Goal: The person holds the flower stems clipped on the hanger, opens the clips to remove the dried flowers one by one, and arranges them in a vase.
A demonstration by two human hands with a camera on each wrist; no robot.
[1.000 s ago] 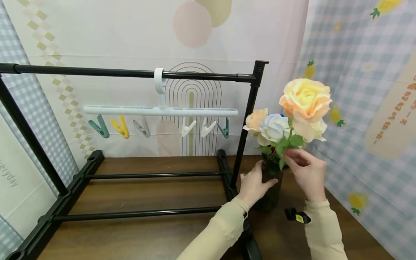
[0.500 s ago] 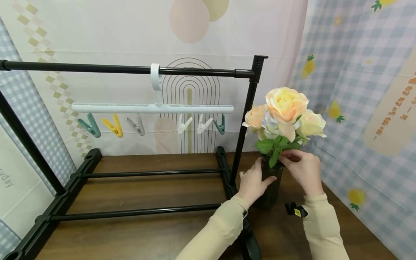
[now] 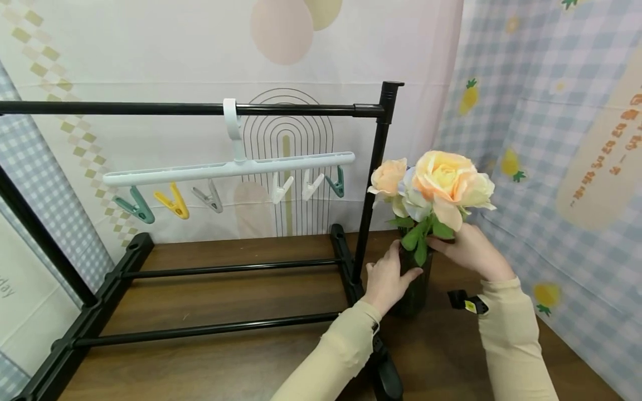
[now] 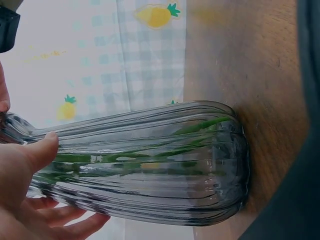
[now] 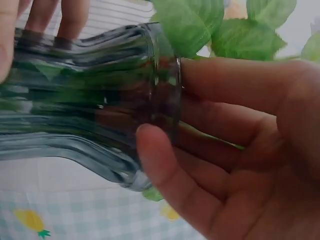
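Observation:
A dark, ribbed glass vase [image 3: 413,289] stands upright at the right, and the left wrist view shows green stems [image 4: 150,152] inside it. My left hand [image 3: 388,281] grips the vase from the left, thumb and fingers around its upper body. At the vase's mouth is my right hand [image 3: 473,250], its thumb [image 5: 157,150] against the outside of the glass neck and its fingers bent about the rim, partly hidden by glass. Above the rim bunch artificial roses: a large yellow-peach rose [image 3: 443,178], a peach rose [image 3: 388,177], plus pale blue and cream ones. Green leaves [image 3: 418,239] droop over the rim.
Left of the vase stands a black garment rack [image 3: 383,133] on the wooden table [image 3: 241,295]. From its bar hangs a pale blue clip hanger [image 3: 200,171] with several coloured clips [image 3: 173,201]. Patterned cloth [image 3: 526,145] walls the back and right.
The large yellow-peach rose has come down toward the vase among the other blooms. My right hand has turned and shifted slightly outward at the rim. The hanger has swung, its left end appearing lower.

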